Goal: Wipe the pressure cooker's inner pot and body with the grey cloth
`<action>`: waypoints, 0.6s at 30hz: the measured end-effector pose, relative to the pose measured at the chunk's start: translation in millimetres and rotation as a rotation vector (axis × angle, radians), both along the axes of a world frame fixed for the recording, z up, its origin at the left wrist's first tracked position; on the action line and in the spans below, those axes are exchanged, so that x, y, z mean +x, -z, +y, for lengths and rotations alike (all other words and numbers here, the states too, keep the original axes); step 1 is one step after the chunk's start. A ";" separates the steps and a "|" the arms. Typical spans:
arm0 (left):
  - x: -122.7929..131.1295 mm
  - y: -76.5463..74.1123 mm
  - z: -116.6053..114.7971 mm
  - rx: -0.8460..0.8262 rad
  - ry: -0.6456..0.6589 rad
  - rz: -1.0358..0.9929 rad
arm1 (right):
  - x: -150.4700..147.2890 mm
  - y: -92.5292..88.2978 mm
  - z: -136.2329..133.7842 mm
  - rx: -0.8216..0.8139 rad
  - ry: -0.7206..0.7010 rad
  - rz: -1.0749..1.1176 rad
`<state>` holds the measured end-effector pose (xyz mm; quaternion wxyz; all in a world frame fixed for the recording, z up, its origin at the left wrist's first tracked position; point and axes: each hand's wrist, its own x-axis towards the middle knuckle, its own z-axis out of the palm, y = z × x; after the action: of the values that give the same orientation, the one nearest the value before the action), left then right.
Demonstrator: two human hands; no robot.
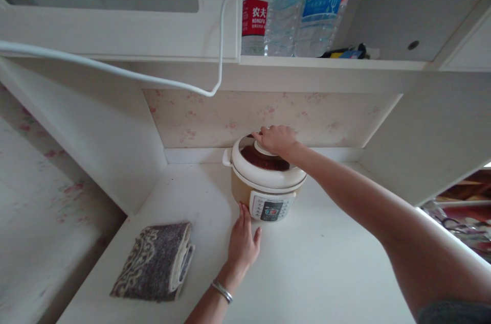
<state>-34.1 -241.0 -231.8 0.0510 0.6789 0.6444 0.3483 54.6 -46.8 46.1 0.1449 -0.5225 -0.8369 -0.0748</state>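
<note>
Rice cooker [240, 188] stands on the white worktop [326, 252], by the back edge, about midway between the side edges; lid [261, 175] on. Right hand [276, 140] lies over the lid's knob [263, 149]; cannot tell whether its fingers pinch it. Left hand [243, 239] open, fingers straight and together, thumb apart, fingertips at the cooker's lower front, left of the control panel [271, 206]. Bracelet [221, 291] on left wrist. Folded cloth [153, 262] near the worktop's left edge. Plastic bottles [287, 17] on the shelf [402, 64] above.
</note>
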 end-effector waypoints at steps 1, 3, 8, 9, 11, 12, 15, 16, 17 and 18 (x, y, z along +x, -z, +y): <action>0.1 -0.3 0.7 0.009 -0.004 0.013 | 0.1 -0.1 1.2 -0.027 0.004 0.033; 0.9 -1.7 1.1 0.024 -0.013 0.036 | 1.8 -1.4 2.4 -0.077 -0.007 0.096; 3.8 -7.9 -0.8 0.019 -0.037 0.086 | 10.7 -16.2 6.1 -0.037 0.030 0.012; 4.1 -8.9 -1.1 0.016 -0.036 0.090 | 12.6 -21.8 7.9 -0.020 0.051 -0.010; 4.1 -10.1 -1.1 0.012 -0.025 0.092 | 16.6 -35.3 12.3 0.010 0.091 -0.017; 3.9 -10.3 -1.0 0.012 -0.021 0.091 | 19.2 -42.7 14.4 0.024 0.106 -0.009; 3.2 -9.4 0.2 0.009 -0.023 0.098 | 32.5 -64.5 17.5 0.073 0.138 0.025; 2.9 -8.7 0.6 0.007 -0.028 0.101 | 39.4 -70.8 17.1 0.090 0.154 0.033; 2.6 -8.1 1.0 0.006 -0.033 0.104 | 47.6 -76.4 16.0 0.108 0.172 0.041; 2.3 -7.6 1.4 0.005 -0.035 0.106 | 57.1 -81.3 14.5 0.126 0.185 0.052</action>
<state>-31.8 -239.6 -224.1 0.0089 0.6851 0.6571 0.3143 111.7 -32.3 127.4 0.1915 -0.5890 -0.7748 -0.1269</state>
